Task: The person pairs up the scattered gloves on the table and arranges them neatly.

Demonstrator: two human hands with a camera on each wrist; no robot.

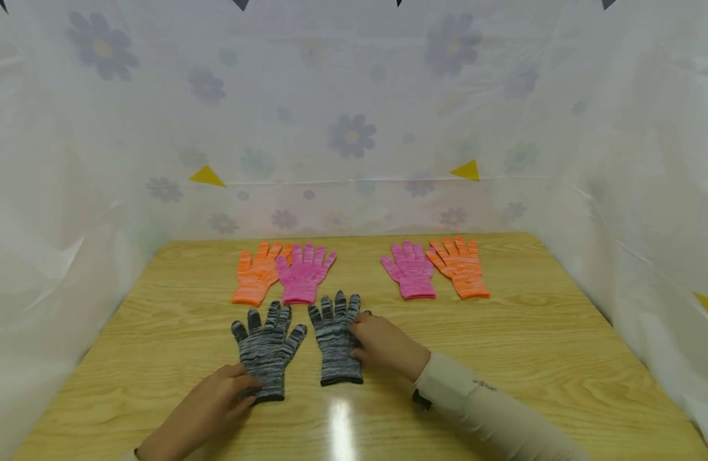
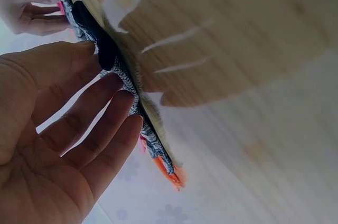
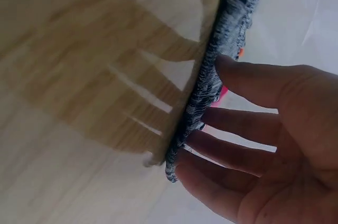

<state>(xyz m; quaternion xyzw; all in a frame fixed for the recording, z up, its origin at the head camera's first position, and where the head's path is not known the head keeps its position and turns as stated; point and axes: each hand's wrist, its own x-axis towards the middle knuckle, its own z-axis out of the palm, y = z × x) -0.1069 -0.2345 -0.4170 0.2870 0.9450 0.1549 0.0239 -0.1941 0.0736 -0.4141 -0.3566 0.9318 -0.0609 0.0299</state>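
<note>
Two grey-and-black striped knit gloves lie flat on the wooden table, fingers pointing away from me. My left hand rests on the left grey glove near its cuff. In the left wrist view, the thumb and loosely bent fingers of that hand touch the glove from above. My right hand touches the thumb side of the right grey glove. In the right wrist view, its thumb and spread fingertips lie against the striped glove, which stays flat on the tabletop.
Farther back, an orange glove and a pink glove overlap at left. Another pink glove and orange glove lie at right. White flowered sheeting encloses the wooden table at the back and sides.
</note>
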